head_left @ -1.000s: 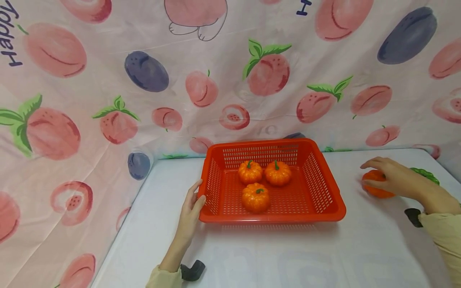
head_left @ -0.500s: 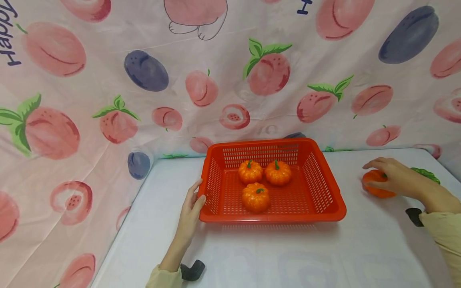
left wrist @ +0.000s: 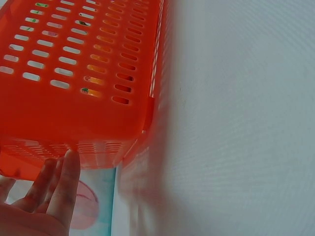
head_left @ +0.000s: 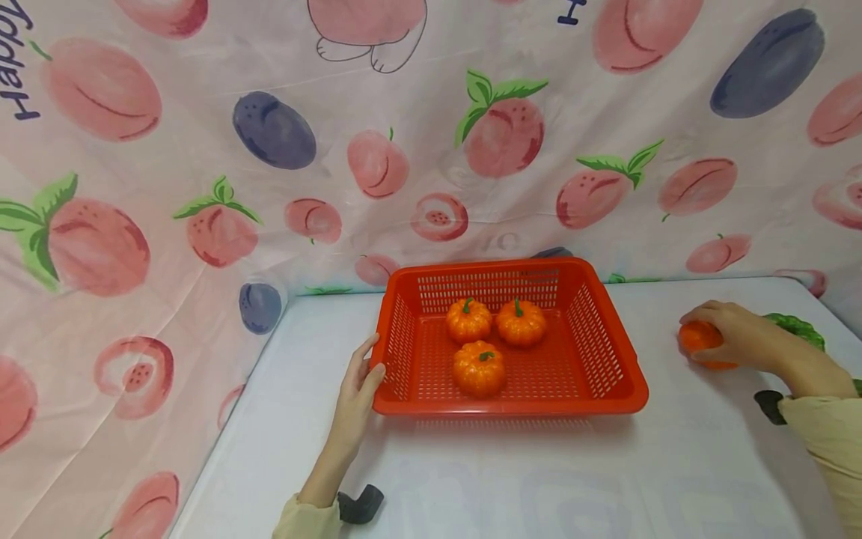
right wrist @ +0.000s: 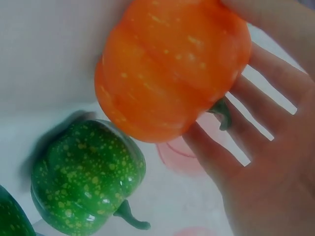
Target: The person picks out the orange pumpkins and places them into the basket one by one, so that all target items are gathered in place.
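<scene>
At the table's right, my right hand [head_left: 734, 333] grips an orange toy pumpkin [head_left: 698, 340] with a dark green stem, the thumb on one side and the fingers spread along the other. In the right wrist view this pumpkin [right wrist: 172, 69] is large beside a speckled green pumpkin [right wrist: 88, 177]. My left hand [head_left: 357, 385] holds the left rim of a red plastic basket [head_left: 508, 406], its thumb at the rim and its fingers against the outer side. Three orange pumpkins sit inside, one pumpkin [head_left: 479, 369] in front of two others.
More green [right wrist: 12, 216] shows at the lower left edge of the right wrist view. A white cloth covers the table [head_left: 512, 479]. A fruit-print curtain [head_left: 431, 150] hangs behind and on the left. Dark wrist mounts [head_left: 361, 505] sit near both sleeves.
My right hand's fingers have closed further around the orange pumpkin, which has tilted slightly, its stem now hidden in the head view. The left hand and basket stay put.
</scene>
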Demonstrator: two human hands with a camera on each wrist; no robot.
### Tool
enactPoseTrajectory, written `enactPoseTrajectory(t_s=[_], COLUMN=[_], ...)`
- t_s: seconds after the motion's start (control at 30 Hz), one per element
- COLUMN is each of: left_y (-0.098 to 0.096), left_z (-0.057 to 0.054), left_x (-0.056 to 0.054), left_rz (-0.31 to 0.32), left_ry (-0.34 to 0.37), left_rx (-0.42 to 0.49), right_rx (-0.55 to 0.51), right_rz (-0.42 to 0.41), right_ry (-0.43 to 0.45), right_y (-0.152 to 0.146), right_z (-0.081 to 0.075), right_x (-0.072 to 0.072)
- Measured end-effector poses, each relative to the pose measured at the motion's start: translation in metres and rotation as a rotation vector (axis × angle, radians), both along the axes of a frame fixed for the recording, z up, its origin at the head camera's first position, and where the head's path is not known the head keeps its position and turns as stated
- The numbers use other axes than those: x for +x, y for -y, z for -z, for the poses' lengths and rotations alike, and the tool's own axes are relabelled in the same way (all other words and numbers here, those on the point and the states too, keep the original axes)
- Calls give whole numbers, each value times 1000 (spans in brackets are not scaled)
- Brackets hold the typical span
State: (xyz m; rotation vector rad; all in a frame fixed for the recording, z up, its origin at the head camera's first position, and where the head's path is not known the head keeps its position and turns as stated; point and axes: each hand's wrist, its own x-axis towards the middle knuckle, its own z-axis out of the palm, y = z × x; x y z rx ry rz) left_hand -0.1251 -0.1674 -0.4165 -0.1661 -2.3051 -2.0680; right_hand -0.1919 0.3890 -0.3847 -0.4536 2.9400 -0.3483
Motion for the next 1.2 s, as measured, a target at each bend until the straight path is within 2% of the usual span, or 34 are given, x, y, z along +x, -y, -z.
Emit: enactPoseTrajectory(t_s=[0.5, 0.83, 1.2], left_y=[0, 0, 0], left_z=[0, 0, 1], left_x=[-1, 0, -1], left_rz=[-19, -5, -3], left_ry=[1, 4, -4], left_rx=[-11, 5, -5], right_rx=[14, 21, -6], right_rz=[-11, 30, -6], right_ry=[-81, -80, -93], right_y=[3, 8, 12], right_z=[7, 3, -1], right_x=[-3, 0, 1])
